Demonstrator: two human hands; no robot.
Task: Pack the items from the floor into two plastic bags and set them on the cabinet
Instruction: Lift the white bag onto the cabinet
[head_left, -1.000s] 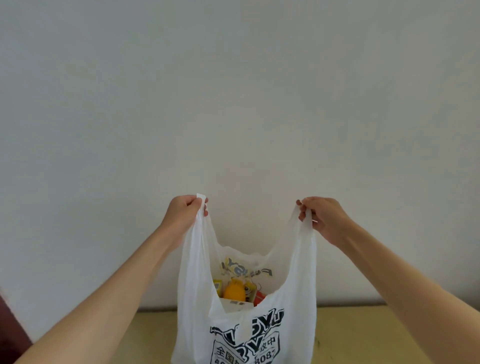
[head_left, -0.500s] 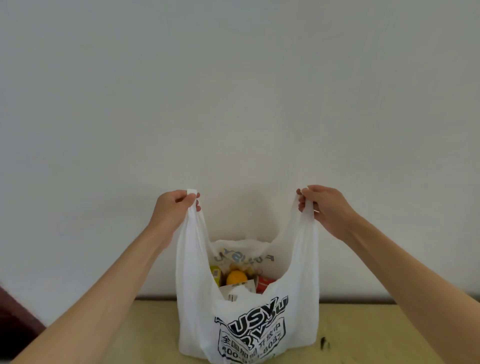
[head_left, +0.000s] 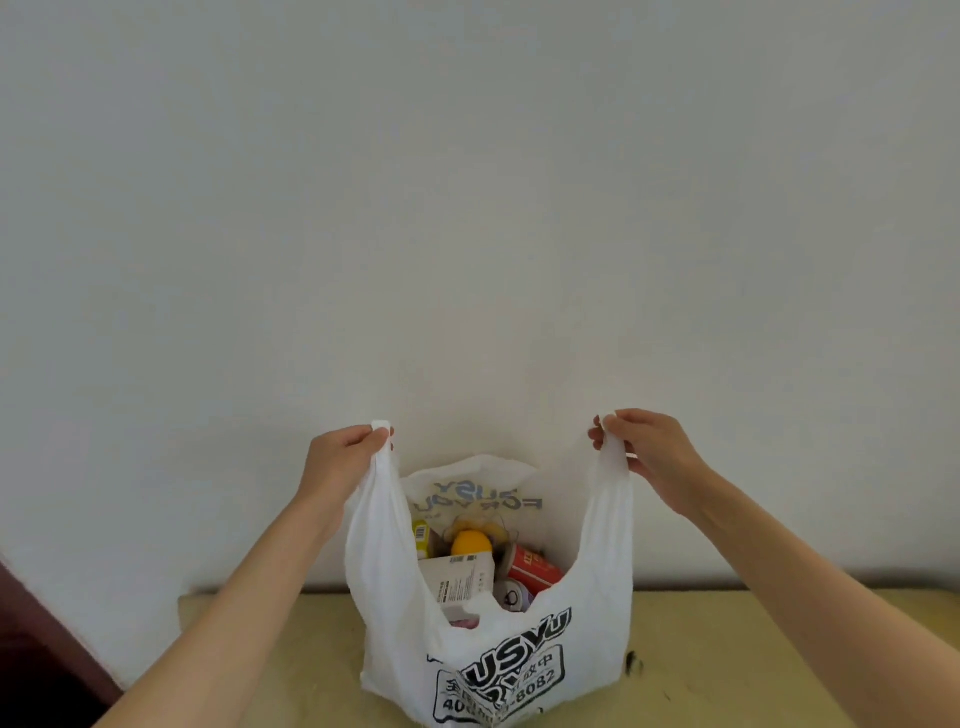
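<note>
A white plastic bag (head_left: 519, 670) with black print stands on the yellowish cabinet top (head_left: 753, 654), close to the wall. My left hand (head_left: 340, 462) pinches its left handle and my right hand (head_left: 649, 449) pinches its right handle, holding the mouth wide apart. Inside lie an orange fruit (head_left: 470, 543), a white box (head_left: 460, 577), a red can (head_left: 535, 569), a silver can top (head_left: 511, 597) and a yellow carton (head_left: 423, 538). The bag's lower contents are hidden by its front wall.
A plain white wall (head_left: 467, 208) rises right behind the cabinet. A dark reddish surface (head_left: 31, 654) shows at the lower left. A small dark mark (head_left: 632, 662) sits on the cabinet top just right of the bag.
The bag has come down and now rests on the cabinet top. My hands have spread further apart, opening the mouth wider and showing more of the items inside.
</note>
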